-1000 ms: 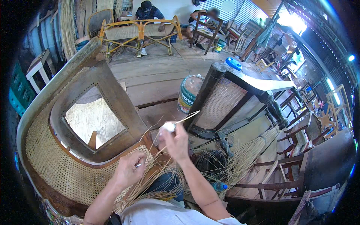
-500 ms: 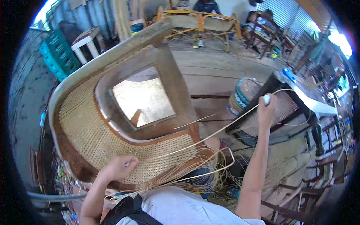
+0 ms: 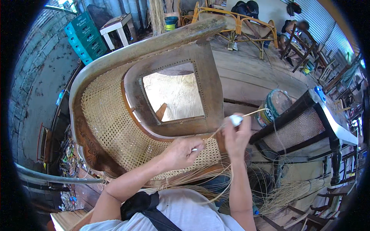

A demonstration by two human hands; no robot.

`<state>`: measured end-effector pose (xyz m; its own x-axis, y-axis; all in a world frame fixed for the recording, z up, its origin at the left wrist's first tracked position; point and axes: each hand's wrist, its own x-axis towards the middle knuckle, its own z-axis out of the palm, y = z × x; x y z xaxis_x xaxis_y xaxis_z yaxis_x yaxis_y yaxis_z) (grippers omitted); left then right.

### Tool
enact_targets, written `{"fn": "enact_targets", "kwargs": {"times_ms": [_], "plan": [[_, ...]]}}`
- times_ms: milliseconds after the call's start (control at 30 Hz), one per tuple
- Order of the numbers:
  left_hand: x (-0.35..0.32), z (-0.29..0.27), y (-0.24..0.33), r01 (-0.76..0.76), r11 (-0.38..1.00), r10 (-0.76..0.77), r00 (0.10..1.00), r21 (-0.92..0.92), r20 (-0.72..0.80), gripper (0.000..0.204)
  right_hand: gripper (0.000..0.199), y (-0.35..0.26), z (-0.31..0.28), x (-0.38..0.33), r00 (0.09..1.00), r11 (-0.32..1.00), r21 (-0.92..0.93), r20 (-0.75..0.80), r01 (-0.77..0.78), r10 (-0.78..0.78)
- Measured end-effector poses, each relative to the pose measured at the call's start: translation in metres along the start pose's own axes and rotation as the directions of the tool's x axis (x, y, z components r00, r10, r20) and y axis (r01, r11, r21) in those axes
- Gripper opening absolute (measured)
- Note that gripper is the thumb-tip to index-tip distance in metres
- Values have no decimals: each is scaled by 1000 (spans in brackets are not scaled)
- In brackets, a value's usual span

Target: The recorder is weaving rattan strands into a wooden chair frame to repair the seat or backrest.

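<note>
A wooden chair frame [image 3: 214, 77] lies tilted in front of me, its curved panel covered in woven cane [image 3: 111, 111]. Over the lower edge of the weave, my left hand [image 3: 179, 152] is closed, with a short pale rod [image 3: 195, 149] poking out of the fist. My right hand [image 3: 238, 138], just right of it, is closed around a cane strand [image 3: 254, 112] and a small white wad [image 3: 235, 120]. The strand leaves this grip toward the upper right, and a thin length runs down toward my left hand. Loose cane strands [image 3: 210, 184] lie across my lap.
A second dark chair with a cane panel [image 3: 296, 129] stands at the right, beside a lidded bucket [image 3: 275, 106]. Green crates [image 3: 86, 36] and a small white stool [image 3: 117, 29] are at the far left. Two people sit at the back near a rattan frame [image 3: 239, 21].
My right hand has come down and left, and my left hand has moved right, so they are close together. The strand stretched between them is shorter. My view has shifted.
</note>
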<state>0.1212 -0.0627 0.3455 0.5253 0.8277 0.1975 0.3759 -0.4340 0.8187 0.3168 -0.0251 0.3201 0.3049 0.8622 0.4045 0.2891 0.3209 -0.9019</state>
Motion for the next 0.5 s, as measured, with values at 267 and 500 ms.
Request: {"fn": "enact_targets", "kwargs": {"times_ms": [267,500], "plan": [[-47,-83,0,26,998,-35,985,54,167,14,24,61,-147,93,936,891,-436,-349,-126,-38],[-77,-130,-60,516,703,-510,845,490,-160,27,20,43,-128,73,967,938,-318,-248,-142,62]]}}
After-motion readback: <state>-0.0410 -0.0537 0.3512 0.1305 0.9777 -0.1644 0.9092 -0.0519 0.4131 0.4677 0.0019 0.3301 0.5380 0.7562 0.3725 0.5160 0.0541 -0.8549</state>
